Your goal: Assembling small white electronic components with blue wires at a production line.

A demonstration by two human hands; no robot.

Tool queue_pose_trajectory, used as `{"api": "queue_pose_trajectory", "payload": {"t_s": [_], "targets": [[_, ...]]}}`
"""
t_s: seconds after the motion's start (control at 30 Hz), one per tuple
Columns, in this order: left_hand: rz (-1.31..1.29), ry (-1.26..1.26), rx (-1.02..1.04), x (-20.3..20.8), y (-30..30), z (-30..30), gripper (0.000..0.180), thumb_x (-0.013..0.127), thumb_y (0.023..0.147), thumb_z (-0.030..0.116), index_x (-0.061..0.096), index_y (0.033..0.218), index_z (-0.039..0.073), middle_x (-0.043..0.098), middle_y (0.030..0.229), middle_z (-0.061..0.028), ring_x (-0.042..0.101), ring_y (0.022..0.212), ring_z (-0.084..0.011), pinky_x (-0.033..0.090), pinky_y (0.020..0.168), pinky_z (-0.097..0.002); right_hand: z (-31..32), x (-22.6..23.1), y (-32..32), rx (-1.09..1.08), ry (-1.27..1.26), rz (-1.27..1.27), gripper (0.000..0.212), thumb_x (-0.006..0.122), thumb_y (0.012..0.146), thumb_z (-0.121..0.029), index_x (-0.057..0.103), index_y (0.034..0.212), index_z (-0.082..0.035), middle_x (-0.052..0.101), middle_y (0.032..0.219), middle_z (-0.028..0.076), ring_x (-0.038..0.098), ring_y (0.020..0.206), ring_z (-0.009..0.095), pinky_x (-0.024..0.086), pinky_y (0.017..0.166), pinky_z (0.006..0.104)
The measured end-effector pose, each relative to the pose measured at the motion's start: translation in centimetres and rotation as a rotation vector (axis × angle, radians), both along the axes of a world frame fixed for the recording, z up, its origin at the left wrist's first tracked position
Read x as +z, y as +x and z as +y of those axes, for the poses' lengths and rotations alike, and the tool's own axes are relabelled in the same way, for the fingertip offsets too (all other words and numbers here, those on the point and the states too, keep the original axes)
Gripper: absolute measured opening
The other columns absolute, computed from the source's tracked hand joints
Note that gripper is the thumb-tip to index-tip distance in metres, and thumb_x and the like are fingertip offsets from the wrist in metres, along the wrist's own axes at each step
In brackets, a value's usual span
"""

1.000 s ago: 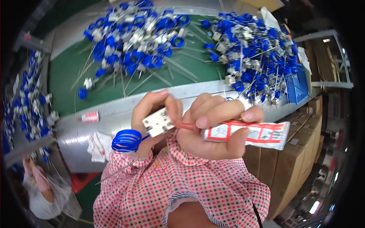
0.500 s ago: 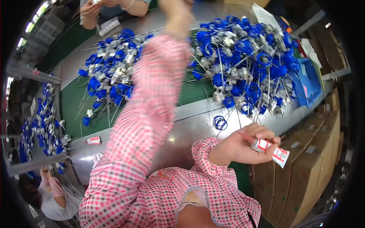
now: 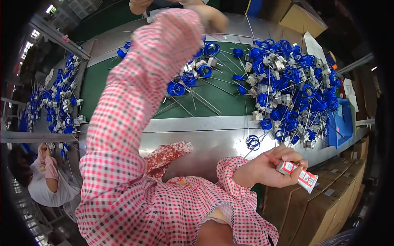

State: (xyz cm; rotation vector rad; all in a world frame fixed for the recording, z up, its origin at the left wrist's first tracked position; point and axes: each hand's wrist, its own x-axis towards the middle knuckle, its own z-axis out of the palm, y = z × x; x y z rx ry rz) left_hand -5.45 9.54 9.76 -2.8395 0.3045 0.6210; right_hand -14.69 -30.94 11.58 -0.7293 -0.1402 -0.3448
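My right hand (image 3: pixel 283 165) is closed around a small white-and-red squeeze tube (image 3: pixel 307 180), its pink nozzle pointing up and left. My left arm, in a pink checked sleeve, reaches across the bench to the far side. My left hand (image 3: pixel 213 18) is smeared by motion there, so its fingers are unclear. Beneath that forearm, parts with blue coils (image 3: pixel 188 80), pale blocks and thin metal rods lie on the green surface (image 3: pixel 135 96). To their right is a large heap of the same parts (image 3: pixel 291 82). One loose blue coil (image 3: pixel 253 142) rests on the metal edge near my right hand.
A blue bin (image 3: pixel 344 131) stands beyond the heap, with cardboard boxes (image 3: pixel 324 197) below at right. A red-and-white patterned cloth (image 3: pixel 168 158) lies at the bench edge. Another person's hands (image 3: pixel 139 5) show at the top. At left, another person sits by more parts (image 3: pixel 57 102).
The view has shifted, so the bench appears farther right and lower. More coiled parts show right of my left sleeve. The patterned cloth has come into sight. My right hand still holds the tube.
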Motion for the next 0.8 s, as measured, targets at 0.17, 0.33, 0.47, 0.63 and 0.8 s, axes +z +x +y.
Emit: {"api": "queue_pose_trajectory", "payload": {"t_s": [0.17, 0.33, 0.47, 0.63, 0.8], "targets": [[-0.175, -0.068, 0.813, -1.6, -9.3, 7.1, 0.021, 0.052, 0.072, 0.011, 0.064, 0.087, 0.004, 0.063, 0.076, -0.0127, 0.061, 0.071, -0.0253, 0.049, 0.062, -0.0347, 2.0, -0.1, -0.9, -0.002, -0.018, 0.057, 0.018, 0.04, 0.079, -0.023, 0.035, 0.082, -0.006, 0.037, 0.049, 0.003, 0.026, 0.033, 0.008, 0.018, 0.031, 0.0196], [-0.317, -0.049, 0.809, -7.0, -11.3, 6.5, 0.043, 0.048, 0.073, 0.008, 0.05, 0.116, 0.013, 0.052, 0.112, -0.0172, 0.05, 0.103, -0.0325, 0.041, 0.087, -0.0388, 3.7, -0.4, -2.1, 0.027, -0.097, -0.02, 0.019, 0.04, 0.08, -0.023, 0.033, 0.084, -0.006, 0.04, 0.047, 0.004, 0.029, 0.033, 0.008, 0.02, 0.032, 0.0201], [-0.179, 0.1, 0.907, -8.0, -11.2, 5.7, 0.04, 0.047, 0.077, 0.006, 0.049, 0.116, 0.014, 0.05, 0.116, -0.0128, 0.046, 0.109, -0.0313, 0.041, 0.087, -0.0406, 4.3, -0.8, -2.1, 0.019, -0.122, -0.044, 0.018, 0.039, 0.08, -0.023, 0.033, 0.084, -0.006, 0.04, 0.047, 0.004, 0.028, 0.033, 0.008, 0.02, 0.032, 0.0201], [-0.203, 0.166, 0.794, -6.7, -12.3, 5.6, 0.041, 0.057, 0.075, 0.017, 0.049, 0.114, 0.011, 0.053, 0.112, -0.012, 0.051, 0.103, -0.0279, 0.044, 0.085, -0.0384, 5.0, -0.3, -2.6, 0.038, -0.126, -0.02, 0.016, 0.04, 0.08, -0.022, 0.036, 0.083, -0.006, 0.04, 0.048, 0.004, 0.026, 0.033, 0.008, 0.019, 0.032, 0.0199], [-0.79, -0.066, 0.589, -1.8, -16.3, 4.4, 0.04, 0.06, 0.07, 0.021, 0.05, 0.107, 0.007, 0.06, 0.085, -0.0188, 0.058, 0.08, -0.0344, 0.046, 0.069, -0.0412, 5.1, 0.0, -2.6, 0.046, -0.114, -0.007, 0.018, 0.038, 0.079, -0.022, 0.033, 0.085, -0.006, 0.04, 0.047, 0.004, 0.025, 0.032, 0.008, 0.018, 0.031, 0.0199]]}}
